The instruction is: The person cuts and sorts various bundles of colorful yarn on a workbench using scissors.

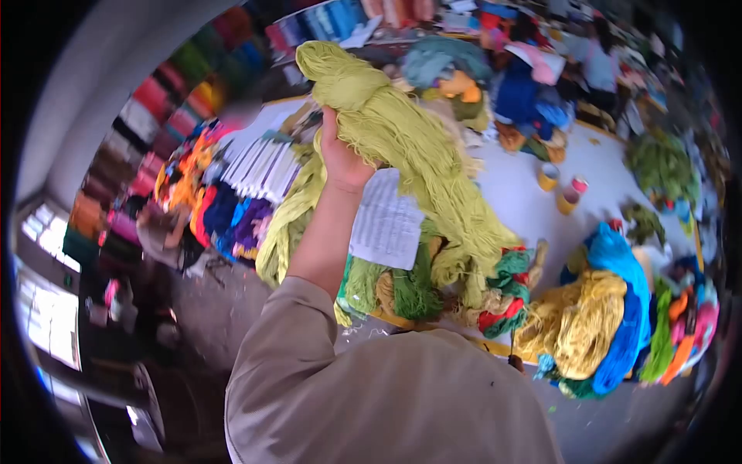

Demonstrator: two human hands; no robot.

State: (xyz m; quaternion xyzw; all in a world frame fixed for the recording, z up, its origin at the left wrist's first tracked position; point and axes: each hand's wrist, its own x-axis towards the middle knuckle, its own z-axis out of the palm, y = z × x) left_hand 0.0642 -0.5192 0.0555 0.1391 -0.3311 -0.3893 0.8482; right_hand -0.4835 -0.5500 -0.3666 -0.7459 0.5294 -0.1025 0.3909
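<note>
My left hand (345,158) is raised at the end of my outstretched arm and closed around a large yellow-green skein of yarn (402,127). The skein's folded end rises above the hand, and its long strands droop to the right onto the heap. Most of the fingers are hidden by the yarn. Just below the hand lies a printed paper sheet (386,220), resting on green yarn (417,286). At the edge of my shirt, beside a thin dark object, a small brownish bit may belong to my right hand; its fingers cannot be made out.
A white table (506,182) carries two cups, a yellow one (548,177) and a pink-topped one (572,195). Golden (591,321) and blue yarn (622,301) hang over the near right edge. People work at the left (158,236) and far right (599,66).
</note>
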